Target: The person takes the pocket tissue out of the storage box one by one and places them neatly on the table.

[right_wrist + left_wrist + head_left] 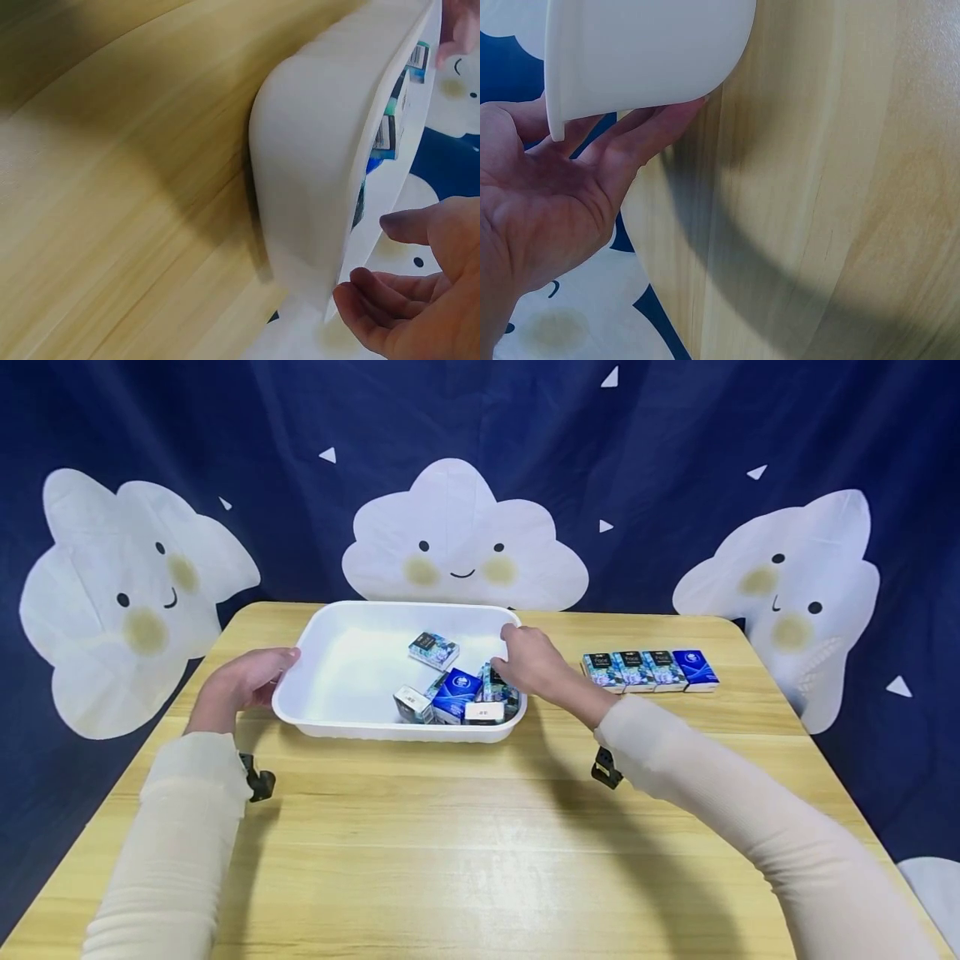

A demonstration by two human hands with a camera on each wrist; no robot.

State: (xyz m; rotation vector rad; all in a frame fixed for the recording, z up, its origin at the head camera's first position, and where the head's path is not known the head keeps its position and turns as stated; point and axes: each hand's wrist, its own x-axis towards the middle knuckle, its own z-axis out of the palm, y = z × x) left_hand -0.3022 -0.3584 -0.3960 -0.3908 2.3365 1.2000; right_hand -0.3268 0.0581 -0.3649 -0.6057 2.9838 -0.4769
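A white plastic tub [360, 668] stands toward the back of the table with several small tissue packs [457, 693] jumbled in its right half. At its left end my left hand [258, 677] holds the tub, thumb at the rim and fingers [649, 139] along the outer wall. Over the tub's right rim is my right hand [532, 660], thumb and fingers apart with no pack between them. In the right wrist view its fingertips [360, 304] lie against or close by the rim; contact is unclear.
To the right of the tub, a row of several tissue packs [633, 671] lies side by side, the rightmost plain blue. The wooden table [450, 843] extends toward me. Behind it hangs a dark blue curtain [525, 410] with clouds.
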